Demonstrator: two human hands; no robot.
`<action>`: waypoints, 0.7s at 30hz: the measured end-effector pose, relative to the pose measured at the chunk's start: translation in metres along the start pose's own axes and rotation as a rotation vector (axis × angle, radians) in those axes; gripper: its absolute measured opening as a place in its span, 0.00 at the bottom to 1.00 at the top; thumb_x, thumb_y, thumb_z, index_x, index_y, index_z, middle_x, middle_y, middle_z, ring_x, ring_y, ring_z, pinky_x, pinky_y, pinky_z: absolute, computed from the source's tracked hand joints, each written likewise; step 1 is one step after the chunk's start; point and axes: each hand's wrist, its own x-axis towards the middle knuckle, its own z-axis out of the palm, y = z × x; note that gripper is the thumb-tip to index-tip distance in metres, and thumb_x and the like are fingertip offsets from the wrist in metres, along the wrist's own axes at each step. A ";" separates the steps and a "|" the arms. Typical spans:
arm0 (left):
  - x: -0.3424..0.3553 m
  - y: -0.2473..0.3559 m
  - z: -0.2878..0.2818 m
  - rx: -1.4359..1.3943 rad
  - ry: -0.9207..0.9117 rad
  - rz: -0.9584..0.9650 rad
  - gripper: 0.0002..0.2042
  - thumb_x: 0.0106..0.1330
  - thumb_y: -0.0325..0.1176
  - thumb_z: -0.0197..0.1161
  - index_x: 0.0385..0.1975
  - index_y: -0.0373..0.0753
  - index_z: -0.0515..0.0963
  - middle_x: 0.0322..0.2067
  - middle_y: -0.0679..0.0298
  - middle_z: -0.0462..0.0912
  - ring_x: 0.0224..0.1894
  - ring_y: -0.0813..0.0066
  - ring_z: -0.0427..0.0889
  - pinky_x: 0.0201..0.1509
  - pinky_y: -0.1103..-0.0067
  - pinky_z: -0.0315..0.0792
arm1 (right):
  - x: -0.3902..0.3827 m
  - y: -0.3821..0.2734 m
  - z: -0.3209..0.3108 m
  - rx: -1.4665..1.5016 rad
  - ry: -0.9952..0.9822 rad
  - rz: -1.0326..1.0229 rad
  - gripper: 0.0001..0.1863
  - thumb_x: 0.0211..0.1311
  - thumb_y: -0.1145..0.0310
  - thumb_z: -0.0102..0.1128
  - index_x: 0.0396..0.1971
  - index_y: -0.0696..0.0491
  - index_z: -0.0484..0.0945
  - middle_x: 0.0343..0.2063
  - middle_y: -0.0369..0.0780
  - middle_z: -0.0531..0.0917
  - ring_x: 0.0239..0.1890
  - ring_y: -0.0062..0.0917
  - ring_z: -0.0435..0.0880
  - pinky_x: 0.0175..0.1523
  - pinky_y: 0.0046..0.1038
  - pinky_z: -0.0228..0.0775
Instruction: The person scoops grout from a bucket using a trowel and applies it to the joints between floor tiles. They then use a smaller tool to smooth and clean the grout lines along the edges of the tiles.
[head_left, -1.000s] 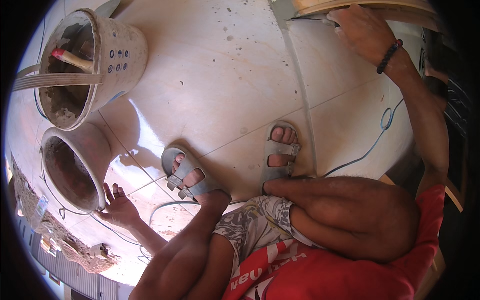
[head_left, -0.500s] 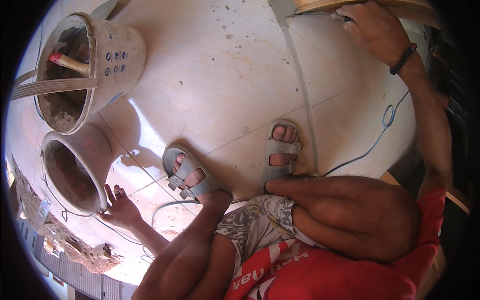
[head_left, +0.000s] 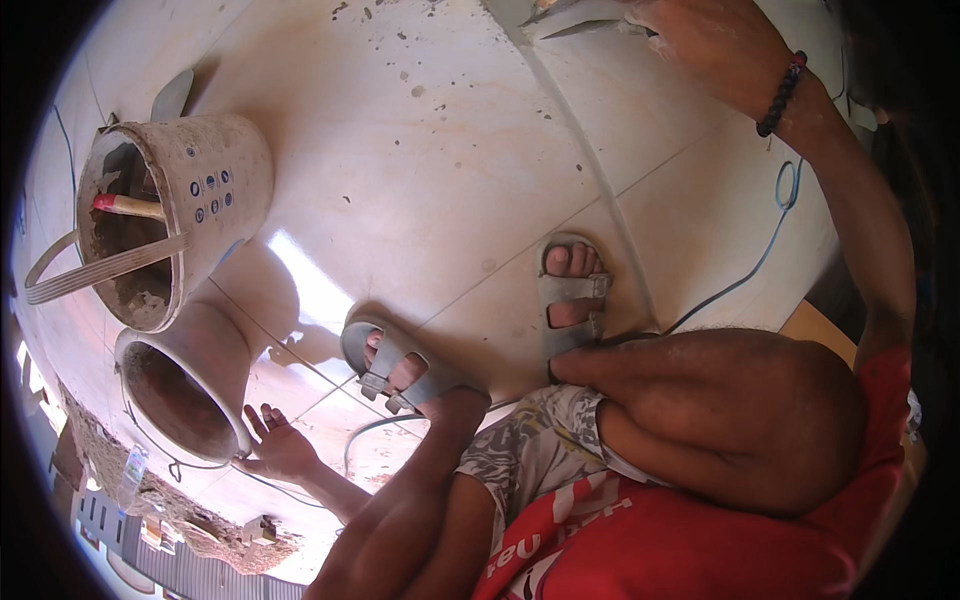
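Observation:
My right hand [head_left: 706, 52] is at the far right, at the top edge of the picture, its fingers closed and partly cut off. It seems to grip a thin-bladed trowel [head_left: 582, 27], whose pointed blade lies low over the floor beside a grey joint strip; the handle is hidden. My left hand [head_left: 283, 450] is at the lower left, palm up with fingers apart. Its thumb is at the rim of a smaller bucket [head_left: 226, 330] tipped in view, and I cannot tell whether they touch. Nothing shows in the palm.
A larger mortar-stained white bucket [head_left: 232, 165] with a strap handle holds a red-tipped brush [head_left: 130, 207]. A grey flat blade [head_left: 173, 96] lies behind it. Blue cable [head_left: 740, 290] runs over the tiled floor [head_left: 450, 180] by my sandalled feet. Rubble [head_left: 190, 520] lines the left edge.
The view has shifted, so both buckets sit lower in the picture. More of the blade by my right hand shows. My left hand keeps its place at the smaller bucket's rim.

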 end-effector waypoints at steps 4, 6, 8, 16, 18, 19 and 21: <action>-0.009 0.003 0.013 0.048 0.039 0.046 0.32 0.64 0.62 0.44 0.53 0.39 0.73 0.58 0.50 0.65 0.60 0.48 0.61 0.64 0.54 0.57 | 0.010 -0.007 0.009 -0.012 0.110 -0.023 0.11 0.54 0.70 0.52 0.17 0.57 0.80 0.20 0.48 0.81 0.27 0.36 0.81 0.34 0.37 0.74; -0.008 0.004 0.012 0.053 0.036 0.051 0.32 0.64 0.62 0.44 0.52 0.39 0.73 0.58 0.50 0.65 0.60 0.48 0.62 0.63 0.54 0.57 | 0.015 -0.009 0.011 -0.025 0.140 -0.044 0.11 0.54 0.71 0.52 0.17 0.57 0.80 0.20 0.48 0.81 0.26 0.35 0.81 0.34 0.36 0.74; -0.005 0.007 0.002 0.037 0.017 0.046 0.31 0.64 0.62 0.44 0.52 0.39 0.73 0.58 0.50 0.65 0.59 0.49 0.62 0.63 0.54 0.57 | 0.021 -0.011 0.012 -0.014 0.204 -0.092 0.11 0.54 0.71 0.52 0.18 0.58 0.80 0.19 0.48 0.80 0.25 0.35 0.81 0.33 0.36 0.74; -0.028 -0.006 0.060 0.179 0.193 0.112 0.31 0.63 0.62 0.45 0.49 0.40 0.76 0.54 0.51 0.67 0.50 0.52 0.67 0.56 0.57 0.62 | 0.014 -0.010 -0.017 0.043 0.073 0.086 0.11 0.55 0.72 0.52 0.19 0.58 0.81 0.20 0.49 0.82 0.25 0.36 0.83 0.36 0.37 0.75; -0.020 -0.013 0.058 0.159 0.138 0.071 0.31 0.63 0.62 0.45 0.49 0.40 0.76 0.52 0.52 0.69 0.48 0.52 0.68 0.53 0.58 0.64 | 0.001 -0.002 -0.027 0.051 0.087 0.123 0.10 0.55 0.72 0.51 0.22 0.57 0.82 0.21 0.49 0.82 0.26 0.36 0.84 0.37 0.38 0.75; -0.025 -0.007 0.053 0.153 0.159 0.104 0.31 0.63 0.62 0.46 0.49 0.40 0.76 0.52 0.52 0.69 0.47 0.52 0.69 0.52 0.58 0.65 | 0.006 -0.002 -0.024 0.109 0.131 0.103 0.10 0.55 0.72 0.51 0.24 0.57 0.83 0.22 0.48 0.83 0.27 0.36 0.84 0.37 0.38 0.75; -0.034 0.004 0.047 0.144 0.200 0.166 0.31 0.62 0.62 0.47 0.48 0.40 0.76 0.50 0.53 0.70 0.44 0.53 0.69 0.50 0.59 0.66 | 0.015 -0.011 -0.017 0.120 0.227 0.079 0.10 0.55 0.72 0.51 0.28 0.56 0.83 0.24 0.47 0.83 0.28 0.36 0.84 0.37 0.37 0.75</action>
